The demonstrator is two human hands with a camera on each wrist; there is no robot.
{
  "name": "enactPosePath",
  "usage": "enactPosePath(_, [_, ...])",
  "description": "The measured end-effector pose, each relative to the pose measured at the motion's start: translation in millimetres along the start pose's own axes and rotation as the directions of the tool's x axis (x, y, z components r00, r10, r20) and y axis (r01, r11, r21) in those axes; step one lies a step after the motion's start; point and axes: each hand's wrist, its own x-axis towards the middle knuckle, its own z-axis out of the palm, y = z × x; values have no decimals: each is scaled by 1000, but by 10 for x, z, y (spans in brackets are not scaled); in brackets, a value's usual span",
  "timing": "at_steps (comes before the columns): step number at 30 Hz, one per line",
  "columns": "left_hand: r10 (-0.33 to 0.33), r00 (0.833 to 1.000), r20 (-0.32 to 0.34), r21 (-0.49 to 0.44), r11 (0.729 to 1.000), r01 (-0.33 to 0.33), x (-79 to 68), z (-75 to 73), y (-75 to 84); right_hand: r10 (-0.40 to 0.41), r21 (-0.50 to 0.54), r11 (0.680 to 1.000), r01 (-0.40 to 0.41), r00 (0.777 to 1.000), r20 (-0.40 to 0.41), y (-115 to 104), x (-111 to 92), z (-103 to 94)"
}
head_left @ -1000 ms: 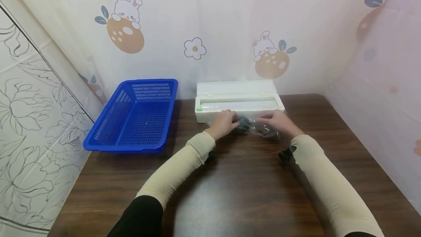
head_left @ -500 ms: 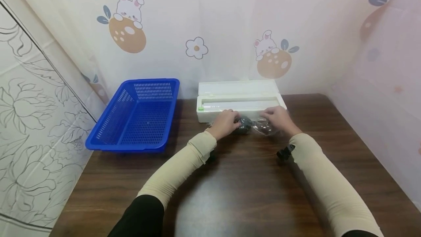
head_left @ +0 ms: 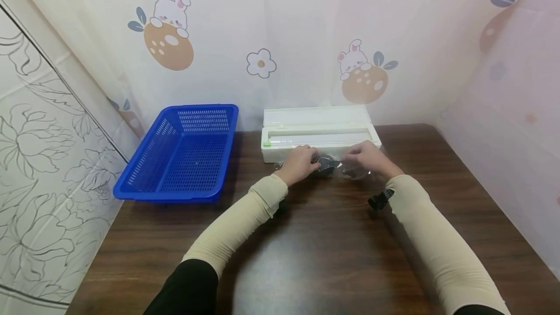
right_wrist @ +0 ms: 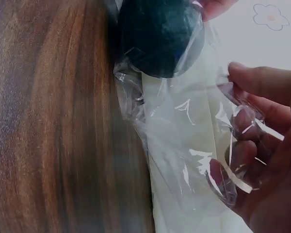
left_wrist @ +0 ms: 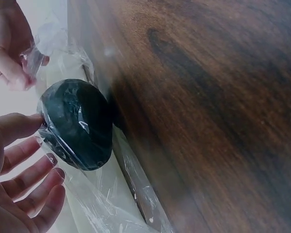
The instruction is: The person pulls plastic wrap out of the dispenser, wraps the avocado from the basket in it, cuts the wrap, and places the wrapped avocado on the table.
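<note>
A dark green, round object lies under clear cling film, in front of a white cling film dispenser box. Its exact kind is hard to tell through the film. My left hand is at the object's left side, thumb and forefinger pinching film at its edge, with the other fingers loosely bent. On the right, my right hand pinches gathered film between thumb and fingers, apart from the object. Loose film stretches from the object to my right fingers in the right wrist view.
A blue plastic basket stands at the left of the brown wooden table. The dispenser's lid is raised, and a green slider sits at its front left. A patterned curtain hangs behind.
My right hand moved slightly up, then a little left toward the dark object, with the film bunching between. My left hand stayed nearly in place.
</note>
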Motion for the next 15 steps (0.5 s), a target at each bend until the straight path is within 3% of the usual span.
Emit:
enactPosePath(3, [0,1000,2,3,1000,0,6,1,4,-1,-29,1000,-1,998,-70,-10,17,12])
enactPosePath(7, [23,1000,-3,17,1000,-23,18,1,13,-35,-145,989,17,992,-125,-22,52,38])
enactPosePath(15, [101,995,4,75,992,-101,27,-7,37,-36,-246,969,1,990,-140,-49,98,101])
